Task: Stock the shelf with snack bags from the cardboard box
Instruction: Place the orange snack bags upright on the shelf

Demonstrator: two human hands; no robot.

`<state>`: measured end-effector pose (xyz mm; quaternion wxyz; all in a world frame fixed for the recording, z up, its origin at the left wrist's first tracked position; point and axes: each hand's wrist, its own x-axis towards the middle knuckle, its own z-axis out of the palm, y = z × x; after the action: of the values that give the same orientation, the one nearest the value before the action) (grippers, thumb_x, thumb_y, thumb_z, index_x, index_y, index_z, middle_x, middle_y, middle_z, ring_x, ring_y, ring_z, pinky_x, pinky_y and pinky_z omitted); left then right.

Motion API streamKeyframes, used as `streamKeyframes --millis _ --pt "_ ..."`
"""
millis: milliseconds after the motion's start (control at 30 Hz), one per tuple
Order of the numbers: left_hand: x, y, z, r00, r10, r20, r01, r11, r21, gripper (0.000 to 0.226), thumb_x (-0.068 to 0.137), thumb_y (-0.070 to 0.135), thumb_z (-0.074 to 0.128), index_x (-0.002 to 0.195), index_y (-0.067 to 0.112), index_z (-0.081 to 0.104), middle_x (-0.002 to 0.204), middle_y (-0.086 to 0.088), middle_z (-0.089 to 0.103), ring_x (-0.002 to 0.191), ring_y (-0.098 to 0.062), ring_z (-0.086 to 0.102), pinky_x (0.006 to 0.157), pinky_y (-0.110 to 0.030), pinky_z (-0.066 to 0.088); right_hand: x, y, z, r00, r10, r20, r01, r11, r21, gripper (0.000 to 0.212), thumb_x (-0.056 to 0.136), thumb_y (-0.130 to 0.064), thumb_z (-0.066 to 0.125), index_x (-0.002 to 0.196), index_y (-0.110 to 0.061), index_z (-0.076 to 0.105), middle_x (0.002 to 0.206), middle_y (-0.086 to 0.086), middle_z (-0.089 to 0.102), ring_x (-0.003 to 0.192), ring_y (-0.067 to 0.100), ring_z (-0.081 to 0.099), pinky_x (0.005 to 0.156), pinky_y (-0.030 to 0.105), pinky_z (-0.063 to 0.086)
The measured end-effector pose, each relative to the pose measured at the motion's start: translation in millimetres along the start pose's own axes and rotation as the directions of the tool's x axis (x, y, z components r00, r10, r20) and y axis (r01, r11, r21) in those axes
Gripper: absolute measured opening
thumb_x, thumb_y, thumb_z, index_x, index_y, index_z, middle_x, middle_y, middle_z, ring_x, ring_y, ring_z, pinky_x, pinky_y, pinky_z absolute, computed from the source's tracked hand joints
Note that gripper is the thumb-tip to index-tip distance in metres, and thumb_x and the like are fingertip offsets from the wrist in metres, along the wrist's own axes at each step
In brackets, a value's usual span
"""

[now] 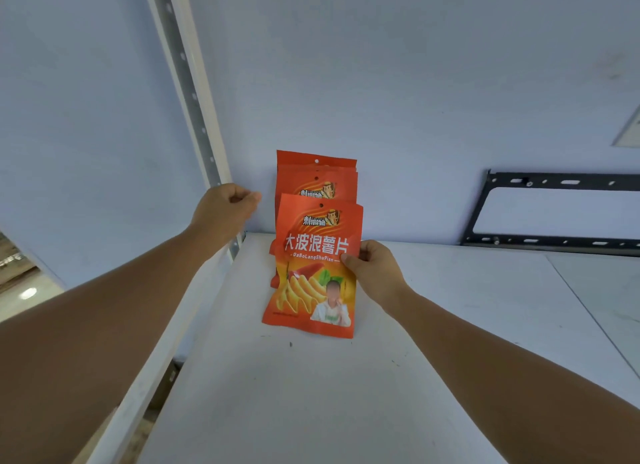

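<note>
Pale wall (381,65) rose behind the white shelf (311,394), w/ a slotted upright (187,82) at the back-left corner & a black metal bracket (554,214) against the wall at right. My right hand (377,266) pinched the right edge of the front snack bag (311,273), thumb on its face, bag upright w/ its bottom edge down at the shelf, just in front of more orange bags (317,176) stood vs. the wall. My left hand (225,207) hung curled, fingertips to thumb, holding nothing, just left of the bags' tops.
</note>
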<state>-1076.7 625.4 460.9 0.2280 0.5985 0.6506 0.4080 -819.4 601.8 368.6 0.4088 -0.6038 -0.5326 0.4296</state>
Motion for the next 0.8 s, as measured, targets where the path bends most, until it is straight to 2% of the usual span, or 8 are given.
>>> streamKeyframes --millis 100,200,300,400,500,567,700,800 --pt "-6 11 -2 0.999 0.040 -0.003 -0.040 0.999 0.002 0.025 0.097 0.034 0.059 0.094 0.012 0.070 0.082 -0.001 0.068 0.075 -0.013 0.061 0.067 -0.024 0.045 1 0 -5 1.000 0.017 -0.004 -0.017 0.998 -0.055 0.006 0.098 -0.027 0.063 0.098 -0.021 0.064 0.100 -0.005 0.074 0.089 0.015 0.072 0.083 0.039 0.061" --pt "-15 21 1 0.996 0.090 0.030 -0.091 0.995 0.046 0.024 0.097 0.035 0.060 0.095 0.012 0.069 0.084 -0.002 0.068 0.080 -0.016 0.062 0.070 -0.026 0.046 1 -4 -10 0.999 0.031 0.005 -0.031 0.994 -0.104 0.008 0.098 -0.018 0.061 0.091 -0.017 0.064 0.097 0.004 0.074 0.089 0.026 0.073 0.083 0.047 0.061" --pt "-21 24 3 0.992 0.119 0.048 -0.123 0.989 0.081 0.025 0.096 0.038 0.061 0.094 0.013 0.068 0.079 0.002 0.066 0.078 -0.015 0.062 0.065 -0.023 0.045 0 -8 -14 0.998 0.055 0.008 -0.054 0.990 -0.133 0.008 0.096 -0.021 0.064 0.095 -0.014 0.068 0.095 0.005 0.075 0.089 0.030 0.073 0.082 0.046 0.061" --pt "-26 31 2 0.985 0.159 0.069 -0.165 0.983 0.081 0.025 0.096 0.039 0.061 0.095 0.014 0.067 0.080 0.005 0.066 0.078 -0.012 0.062 0.064 -0.021 0.045 -3 -8 -20 0.998 0.062 -0.021 -0.064 0.985 -0.161 0.020 0.094 -0.031 0.068 0.103 -0.013 0.068 0.098 0.002 0.073 0.092 0.025 0.071 0.086 0.044 0.060" --pt "-32 46 9 0.967 0.224 0.120 -0.229 0.973 0.033 0.022 0.095 0.037 0.062 0.095 0.016 0.067 0.084 0.006 0.067 0.079 -0.009 0.063 0.065 -0.020 0.046 -11 -11 -33 0.995 0.007 -0.095 -0.033 0.960 -0.277 0.033 0.093 -0.038 0.068 0.115 -0.015 0.061 0.102 -0.003 0.065 0.095 0.018 0.063 0.080 0.032 0.051" --pt "-37 59 20 0.934 0.299 0.195 -0.311 0.950 0.035 0.016 0.093 0.035 0.066 0.095 0.019 0.070 0.086 0.007 0.069 0.080 -0.007 0.064 0.068 -0.021 0.049 -19 -15 -50 0.993 -0.021 -0.112 -0.017 0.945 -0.328 0.035 0.094 -0.039 0.067 0.119 -0.016 0.059 0.102 -0.004 0.062 0.093 0.016 0.060 0.077 0.028 0.046" --pt "-46 84 51 0.846 0.383 0.372 -0.412 0.911 0.001 0.006 0.090 0.030 0.070 0.093 0.025 0.073 0.086 0.012 0.071 0.077 0.001 0.065 0.073 -0.019 0.052 -38 -18 -91 0.993 -0.041 -0.112 0.003 0.948 -0.317 0.024 0.094 -0.036 0.067 0.110 -0.018 0.064 0.098 -0.004 0.068 0.076 0.012 0.062 0.063 0.024 0.046" --pt "-56 107 82 0.779 0.412 0.473 -0.457 0.889 -0.023 0.005 0.089 0.027 0.072 0.092 0.025 0.074 0.084 0.012 0.071 0.071 0.004 0.062 0.073 -0.021 0.054 -62 -15 -126 0.984 -0.067 -0.164 0.004 0.935 -0.356 0.017 0.094 -0.035 0.066 0.105 -0.022 0.068 0.095 -0.010 0.067 0.081 0.012 0.064 0.064 0.022 0.045"
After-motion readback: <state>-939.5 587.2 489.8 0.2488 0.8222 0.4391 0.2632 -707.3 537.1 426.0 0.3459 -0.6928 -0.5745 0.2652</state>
